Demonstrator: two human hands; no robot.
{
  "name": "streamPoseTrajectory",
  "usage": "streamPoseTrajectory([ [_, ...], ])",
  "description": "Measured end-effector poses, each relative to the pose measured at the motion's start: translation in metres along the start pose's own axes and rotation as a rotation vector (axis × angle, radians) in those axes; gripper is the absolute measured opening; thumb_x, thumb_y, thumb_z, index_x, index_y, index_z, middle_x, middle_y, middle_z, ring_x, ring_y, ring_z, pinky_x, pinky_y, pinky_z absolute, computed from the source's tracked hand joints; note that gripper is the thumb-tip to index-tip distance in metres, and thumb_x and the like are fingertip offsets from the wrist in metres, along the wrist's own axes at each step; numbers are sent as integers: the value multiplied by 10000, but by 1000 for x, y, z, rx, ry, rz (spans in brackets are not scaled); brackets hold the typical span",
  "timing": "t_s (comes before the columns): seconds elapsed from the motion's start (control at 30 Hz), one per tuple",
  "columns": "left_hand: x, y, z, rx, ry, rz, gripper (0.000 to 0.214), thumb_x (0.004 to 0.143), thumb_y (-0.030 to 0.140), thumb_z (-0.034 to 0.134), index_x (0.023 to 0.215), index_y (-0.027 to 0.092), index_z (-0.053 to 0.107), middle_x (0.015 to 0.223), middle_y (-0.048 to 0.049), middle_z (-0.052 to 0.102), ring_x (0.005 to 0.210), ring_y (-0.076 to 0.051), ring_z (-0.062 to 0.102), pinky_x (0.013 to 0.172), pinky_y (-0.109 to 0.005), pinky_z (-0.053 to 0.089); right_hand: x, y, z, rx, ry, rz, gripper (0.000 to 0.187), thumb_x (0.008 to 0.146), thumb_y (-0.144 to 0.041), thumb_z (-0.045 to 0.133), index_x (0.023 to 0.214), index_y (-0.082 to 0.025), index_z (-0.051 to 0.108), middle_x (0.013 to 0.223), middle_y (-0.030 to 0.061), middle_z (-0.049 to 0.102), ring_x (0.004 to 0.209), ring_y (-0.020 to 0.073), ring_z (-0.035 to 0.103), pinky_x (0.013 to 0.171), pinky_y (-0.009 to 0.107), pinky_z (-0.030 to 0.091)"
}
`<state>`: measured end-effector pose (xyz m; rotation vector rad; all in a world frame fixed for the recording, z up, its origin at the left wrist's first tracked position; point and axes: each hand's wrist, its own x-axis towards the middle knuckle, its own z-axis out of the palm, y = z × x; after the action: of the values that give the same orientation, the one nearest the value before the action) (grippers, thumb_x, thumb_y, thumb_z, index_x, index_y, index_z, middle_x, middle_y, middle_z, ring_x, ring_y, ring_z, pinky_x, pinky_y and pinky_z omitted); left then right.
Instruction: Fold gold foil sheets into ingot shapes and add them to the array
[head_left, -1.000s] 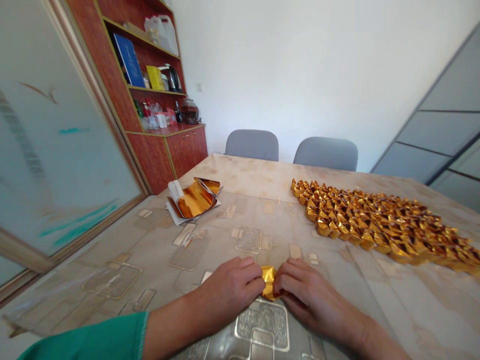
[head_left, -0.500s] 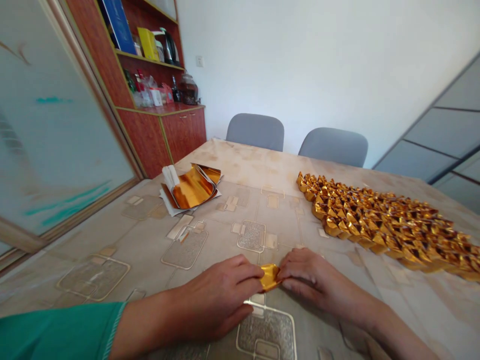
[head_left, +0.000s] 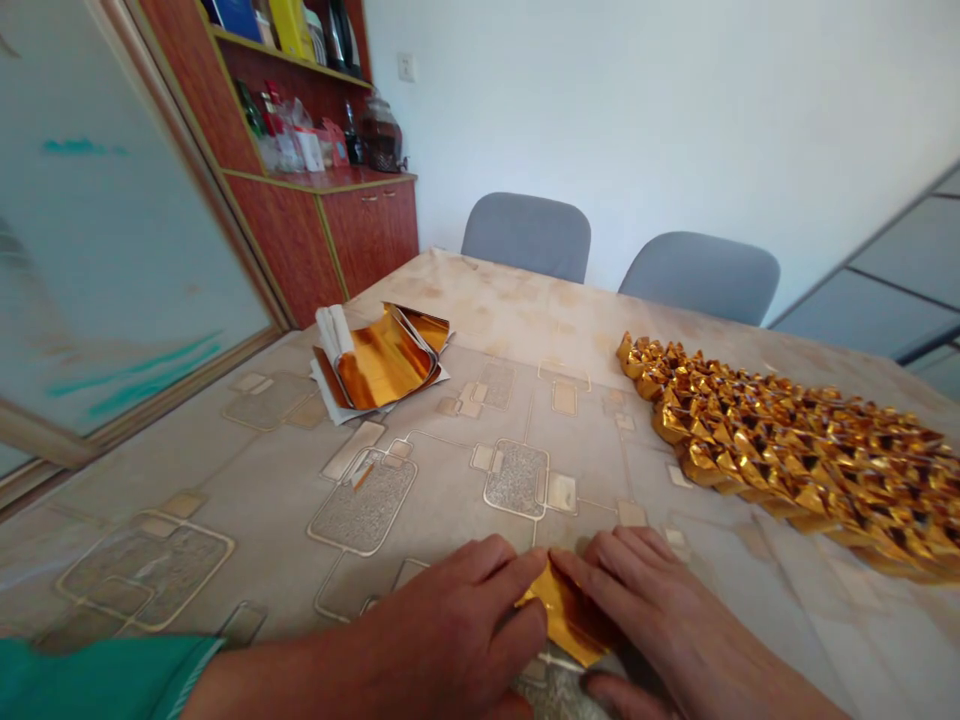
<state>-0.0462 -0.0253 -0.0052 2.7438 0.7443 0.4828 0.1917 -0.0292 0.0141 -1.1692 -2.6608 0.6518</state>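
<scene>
The left hand (head_left: 457,625) and right hand (head_left: 652,600) lie with fingers over a folded gold foil sheet (head_left: 571,612) at the near side of the desk (head_left: 247,480); whether they pinch or only press it is hidden. Folded foil pieces (head_left: 787,460) lie far right.

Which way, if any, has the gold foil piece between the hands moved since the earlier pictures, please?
Yes: the gold foil piece has moved toward the person, away from the speckled grey tablecloth square.
</scene>
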Motion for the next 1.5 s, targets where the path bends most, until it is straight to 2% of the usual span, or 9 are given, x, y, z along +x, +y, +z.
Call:
streamPoseTrajectory([
  [0.1,-1,0,6,-4,-41,22,361,882,305,589,1222,190,554,1239,-91,618,1120,-249,543,958,-378,432,3,0,3,-28,14,-16,471,782,-489,704,1172,-253,589,1016,93,645,875,286,566,846,461,451],
  [0.27,-5,-2,11,70,-36,-36,376,879,325,600,1219,172,551,1230,-80,625,1015,-236,562,888,-374,465,4,-4,4,-65,-55,112,392,842,-470,643,1170,-258,612,1019,58,623,925,261,549,896,471,408],
  [0.4,-14,-4,1,99,-62,-65,393,877,323,600,1233,174,528,1221,-62,638,979,-228,558,864,-375,473,1,-5,1,-51,-84,148,384,869,-441,615,1198,-246,594,1029,59,598,944,251,531,885,454,398],
  [0.63,-40,-8,-14,208,-13,-31,462,848,246,594,1288,169,478,1290,-81,617,1035,-253,558,976,-450,417,4,-2,-2,-49,-40,70,390,889,-443,595,1229,-256,560,994,49,598,932,246,528,847,429,391],
  [0.83,-24,2,-10,124,-131,-55,459,855,370,610,1262,181,515,1320,-91,591,1073,-266,567,1018,-487,387,1,-9,-6,-67,59,30,571,873,-482,600,1350,-203,455,1138,80,588,1024,262,505,938,450,361],
  [0.93,-13,4,-3,72,-136,-50,501,883,452,561,1302,189,488,1332,-96,577,1126,-262,547,1060,-494,343,3,-11,4,-114,42,18,430,891,-434,597,1265,-230,532,1087,46,604,988,246,511,922,430,375],
  [1.03,-11,2,0,72,-140,-61,534,890,480,542,1329,186,464,1356,-87,561,1151,-268,535,1082,-508,314,5,-3,18,-220,67,-38,268,970,-353,489,1196,-237,574,1012,29,617,917,224,520,896,418,383],
  [1.23,-23,-3,-4,147,-169,-55,570,863,362,616,1373,198,422,1382,-69,548,1153,-264,543,1095,-529,300,-1,13,26,-255,99,-95,357,947,-369,532,1283,-247,521,1107,24,621,1007,241,512,1008,445,308],
  [1.5,-41,-15,-3,293,-103,11,543,866,344,603,1379,261,447,1400,-3,536,1305,-274,428,1168,-554,46,-7,13,16,-161,65,-84,452,923,-374,565,1354,-279,464,1201,20,612,1050,240,514,1015,448,312],
])
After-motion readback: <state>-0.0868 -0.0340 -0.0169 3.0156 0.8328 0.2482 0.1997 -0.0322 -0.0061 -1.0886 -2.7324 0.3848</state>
